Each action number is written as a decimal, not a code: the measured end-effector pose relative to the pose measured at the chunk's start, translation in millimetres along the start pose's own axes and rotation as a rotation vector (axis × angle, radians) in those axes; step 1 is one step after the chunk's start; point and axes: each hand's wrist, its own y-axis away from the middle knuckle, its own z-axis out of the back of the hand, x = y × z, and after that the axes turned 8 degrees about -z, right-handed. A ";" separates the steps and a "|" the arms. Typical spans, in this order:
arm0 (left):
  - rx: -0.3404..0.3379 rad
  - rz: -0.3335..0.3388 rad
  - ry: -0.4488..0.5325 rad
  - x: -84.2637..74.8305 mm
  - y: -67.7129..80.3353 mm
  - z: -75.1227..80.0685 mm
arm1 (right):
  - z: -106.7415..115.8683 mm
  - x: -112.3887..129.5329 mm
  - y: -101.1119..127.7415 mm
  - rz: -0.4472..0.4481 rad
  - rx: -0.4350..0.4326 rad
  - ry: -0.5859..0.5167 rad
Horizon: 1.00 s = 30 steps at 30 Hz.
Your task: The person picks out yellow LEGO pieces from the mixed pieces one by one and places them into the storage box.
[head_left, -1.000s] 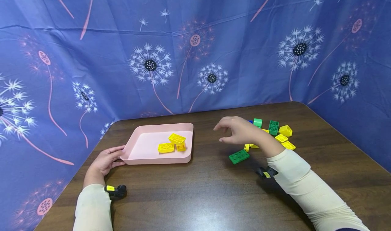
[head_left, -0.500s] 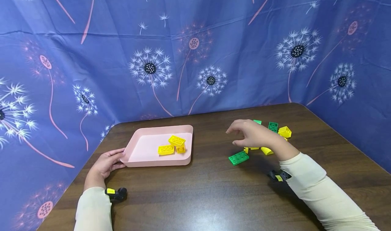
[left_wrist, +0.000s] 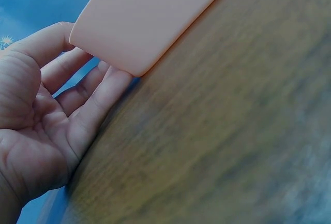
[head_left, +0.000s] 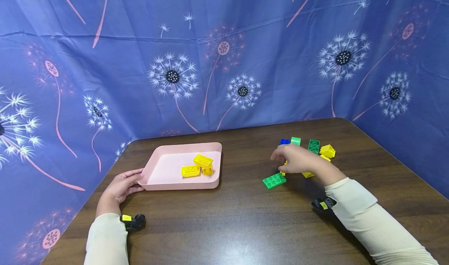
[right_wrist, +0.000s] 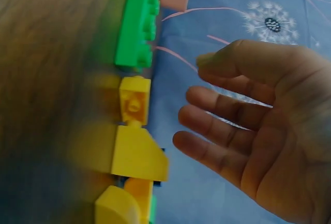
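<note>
Dark wooden table (head_left: 245,214), bearing a pink tray (head_left: 182,184) toward its left and, well apart at right, a loose cluster of blocks: flat green plate (head_left: 274,180), yellow bricks (head_left: 327,151), green bricks (head_left: 313,145), one blue (head_left: 284,142).

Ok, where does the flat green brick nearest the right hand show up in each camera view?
Head: the green brick lies on the table right of centre, just below and left of the right hand.
Left wrist: not in it; only the left hand at the pink tray.
Right wrist: top centre, edge-on, above small yellow bricks.
Shared landmark: the dark wooden table.
</note>
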 end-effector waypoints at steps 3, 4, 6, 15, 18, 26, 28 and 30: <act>-0.006 -0.002 -0.002 -0.4 -0.1 0.1 | -4.1 -5.4 -2.3 -0.011 0.034 0.009; -0.008 -0.002 -0.002 -0.4 -0.2 0.3 | -5.3 -6.9 -2.9 -0.012 0.039 0.014; -0.010 0.000 -0.001 -0.5 -0.5 0.6 | -7.3 -8.8 -3.6 -0.012 0.049 0.021; -0.008 0.011 0.005 0.1 -1.4 0.8 | -11.3 -12.5 -4.3 -0.010 0.079 0.055; -0.011 0.008 0.007 0.2 -1.6 0.9 | -11.6 -13.0 -4.7 -0.018 0.090 0.073; 0.002 0.004 0.003 0.3 -1.0 0.6 | -12.6 -12.4 -4.8 -0.046 0.103 0.085; 0.005 0.002 0.001 0.2 -0.8 0.6 | -12.9 -12.2 -4.8 -0.043 0.095 0.092; 0.005 -0.001 0.001 0.2 -0.7 0.6 | -13.1 -11.7 -4.7 -0.037 0.087 0.099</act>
